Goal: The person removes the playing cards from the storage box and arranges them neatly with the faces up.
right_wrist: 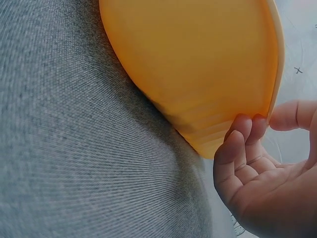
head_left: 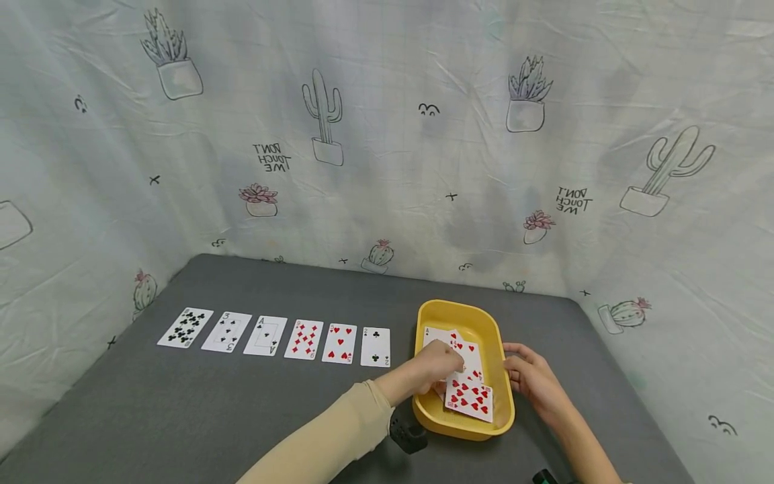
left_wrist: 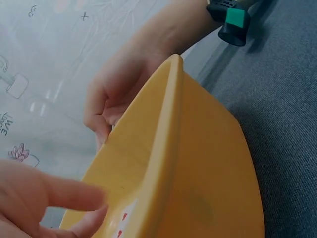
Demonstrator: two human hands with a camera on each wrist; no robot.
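Lower right of head view: left hand [head_left: 438,368] reaches into yellow tray [head_left: 502,403], fingers curled on loose cards [head_left: 468,393], while right hand [head_left: 532,376] steadies the rim, fingers relaxed; cards likely thin, light, slick—best pinched at an edge.

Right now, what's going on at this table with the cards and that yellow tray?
A person is working with playing cards on a grey table. Six cards lie face up in a row. The left hand reaches into the yellow tray, fingers on the loose cards inside. The right hand rests against the tray's right side, steadying it. No card has been lifted clear of the tray yet.
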